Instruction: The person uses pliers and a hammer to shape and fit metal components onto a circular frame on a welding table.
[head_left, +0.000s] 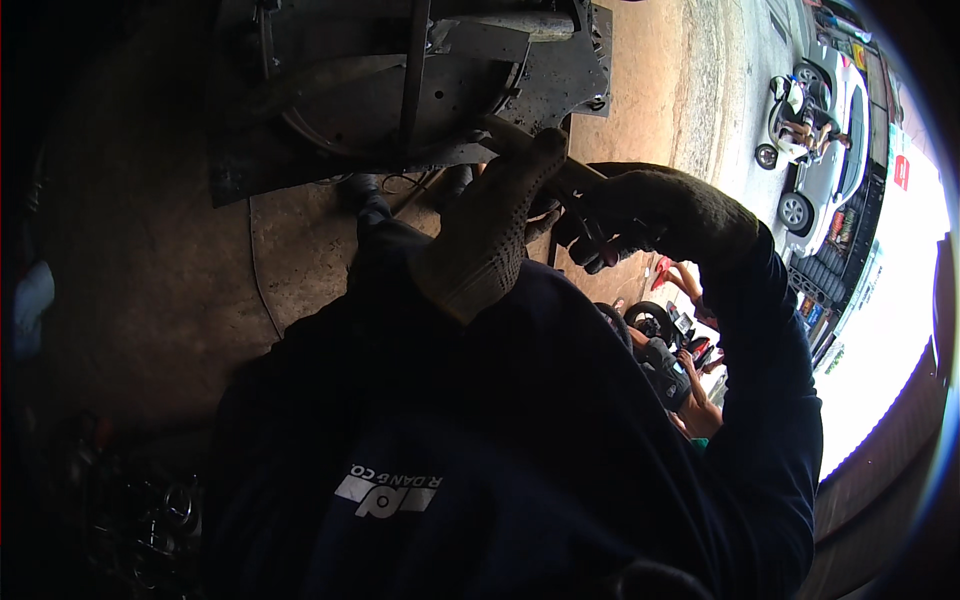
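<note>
My left hand [490,230], in a pale dotted work glove, is closed around a pale, narrow bar [577,176]. One end of the bar points toward a dark metal bench [575,75]; its other end runs to my right hand. My right hand [675,210], in a dark-looking glove, has its fingers curled at that end. Shadow hides what lies inside those fingers. Just beyond my hands, a large curved metal plate [380,110] with small holes lies on the bench, and an upright metal strip [415,75] crosses it.
A thin cable [258,270] trails over the brown floor to the left. Dark metal parts [150,520] lie at the lower left. On the right are people beside a motorcycle [655,325], a scooter [785,115] with a rider, and a silver car [835,150].
</note>
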